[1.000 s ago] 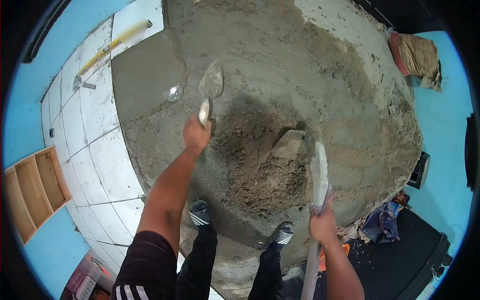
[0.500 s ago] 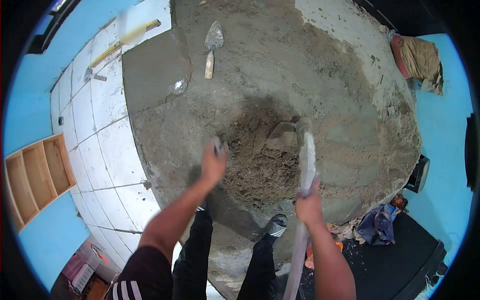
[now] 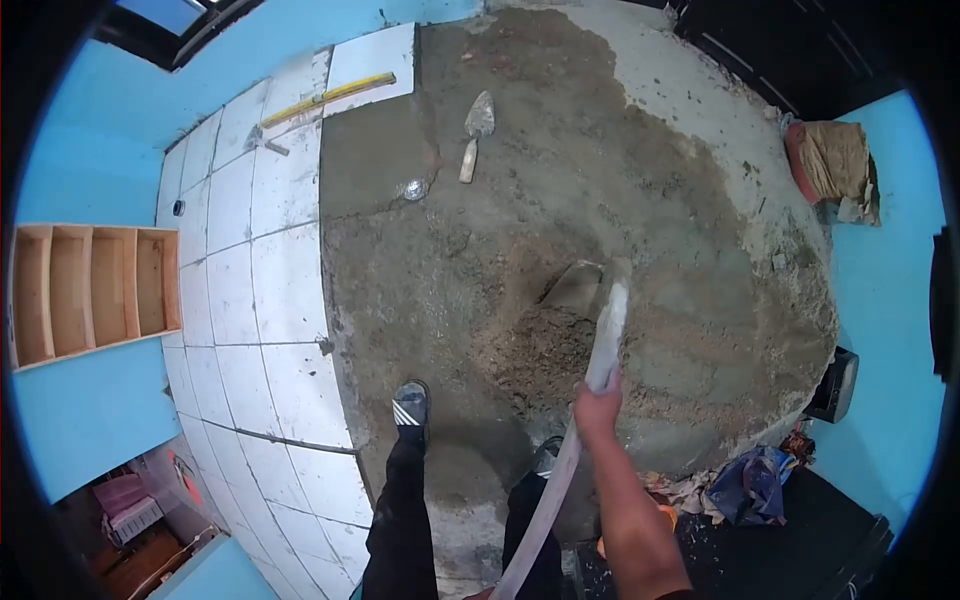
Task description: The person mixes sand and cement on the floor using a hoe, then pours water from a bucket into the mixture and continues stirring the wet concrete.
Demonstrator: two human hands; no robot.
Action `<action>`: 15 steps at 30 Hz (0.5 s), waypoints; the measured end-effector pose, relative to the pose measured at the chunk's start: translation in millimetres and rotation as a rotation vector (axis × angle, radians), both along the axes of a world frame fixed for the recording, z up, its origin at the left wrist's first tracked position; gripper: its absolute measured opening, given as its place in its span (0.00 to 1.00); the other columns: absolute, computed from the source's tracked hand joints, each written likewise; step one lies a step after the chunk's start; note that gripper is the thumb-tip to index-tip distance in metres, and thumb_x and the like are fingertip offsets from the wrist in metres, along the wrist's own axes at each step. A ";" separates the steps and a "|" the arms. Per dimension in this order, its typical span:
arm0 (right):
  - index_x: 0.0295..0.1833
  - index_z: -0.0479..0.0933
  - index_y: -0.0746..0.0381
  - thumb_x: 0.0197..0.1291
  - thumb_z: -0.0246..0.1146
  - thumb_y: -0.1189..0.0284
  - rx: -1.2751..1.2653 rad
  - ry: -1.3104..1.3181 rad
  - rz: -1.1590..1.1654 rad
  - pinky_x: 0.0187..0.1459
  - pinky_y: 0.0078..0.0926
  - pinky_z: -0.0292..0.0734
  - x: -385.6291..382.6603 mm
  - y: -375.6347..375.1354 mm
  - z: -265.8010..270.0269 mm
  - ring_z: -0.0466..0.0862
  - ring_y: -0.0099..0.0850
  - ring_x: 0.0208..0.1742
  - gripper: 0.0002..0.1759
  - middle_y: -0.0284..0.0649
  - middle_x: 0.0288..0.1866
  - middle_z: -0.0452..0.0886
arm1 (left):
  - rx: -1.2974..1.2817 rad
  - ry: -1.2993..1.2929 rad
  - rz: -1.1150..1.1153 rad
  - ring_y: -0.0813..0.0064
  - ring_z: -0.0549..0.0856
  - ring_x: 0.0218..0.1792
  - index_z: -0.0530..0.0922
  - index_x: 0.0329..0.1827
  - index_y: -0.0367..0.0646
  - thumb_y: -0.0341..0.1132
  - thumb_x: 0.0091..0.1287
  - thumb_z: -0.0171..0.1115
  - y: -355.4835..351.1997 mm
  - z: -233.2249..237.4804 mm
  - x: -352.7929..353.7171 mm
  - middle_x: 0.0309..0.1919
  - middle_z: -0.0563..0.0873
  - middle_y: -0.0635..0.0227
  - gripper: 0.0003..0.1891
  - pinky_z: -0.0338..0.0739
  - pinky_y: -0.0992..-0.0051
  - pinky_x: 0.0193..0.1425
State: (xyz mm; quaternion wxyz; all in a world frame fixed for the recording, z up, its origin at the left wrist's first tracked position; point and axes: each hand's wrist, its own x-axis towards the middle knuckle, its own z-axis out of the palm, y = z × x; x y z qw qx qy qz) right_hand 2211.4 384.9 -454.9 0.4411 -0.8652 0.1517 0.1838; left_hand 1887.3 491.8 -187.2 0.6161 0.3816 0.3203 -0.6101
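Observation:
My right hand is wrapped round the pale shaft of a long-handled hoe. Its blade lies partly in a mound of damp, crumbly mortar on the grey floor. At the bottom edge, a sliver of my left hand shows beside the lower shaft; its fingers are hidden. A trowel with a pale handle lies flat on the mortar bed beyond the mound. My sandalled feet are on this side of the mound.
White tiles cover the left floor, with a yellow level and a hammer-like tool on them. A wooden shelf is at far left. On the right are a paper sack, a black speaker and a blue bag.
My left hand has dropped from beside the mound to the bottom edge. My right hand keeps its grip on the shaft. The view has shifted left, and my left foot now shows fully.

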 end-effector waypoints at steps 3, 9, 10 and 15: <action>0.77 0.48 0.65 0.55 0.62 0.79 -0.050 -0.086 -0.018 0.53 0.36 0.78 3.6 12.6 79.1 0.80 0.42 0.54 0.46 0.57 0.62 0.72 | 0.119 -0.235 -0.027 0.52 0.65 0.72 0.52 0.78 0.46 0.47 0.64 0.67 5.9 -32.2 -46.1 0.71 0.65 0.49 0.44 0.64 0.47 0.71; 0.75 0.51 0.66 0.56 0.61 0.75 -0.108 -0.162 0.011 0.35 0.37 0.81 177.1 26.0 38.8 0.84 0.40 0.35 0.42 0.56 0.51 0.79 | 0.137 -0.575 0.360 0.65 0.80 0.56 0.63 0.70 0.39 0.41 0.64 0.68 27.4 -91.2 111.7 0.53 0.81 0.54 0.34 0.71 0.68 0.63; 0.74 0.51 0.68 0.56 0.60 0.73 -0.114 -0.076 -0.002 0.34 0.38 0.81 198.9 35.7 39.1 0.85 0.41 0.34 0.41 0.57 0.50 0.79 | 0.231 -0.579 0.300 0.65 0.80 0.56 0.63 0.69 0.39 0.40 0.64 0.68 30.8 -91.2 145.9 0.53 0.81 0.55 0.34 0.71 0.68 0.63; 0.72 0.52 0.73 0.56 0.59 0.70 -0.219 0.093 0.072 0.40 0.40 0.81 216.8 53.3 -10.8 0.85 0.47 0.40 0.41 0.61 0.53 0.78 | 0.352 -0.564 0.403 0.65 0.79 0.56 0.65 0.68 0.38 0.40 0.63 0.69 30.0 -82.6 162.5 0.54 0.79 0.54 0.33 0.70 0.69 0.63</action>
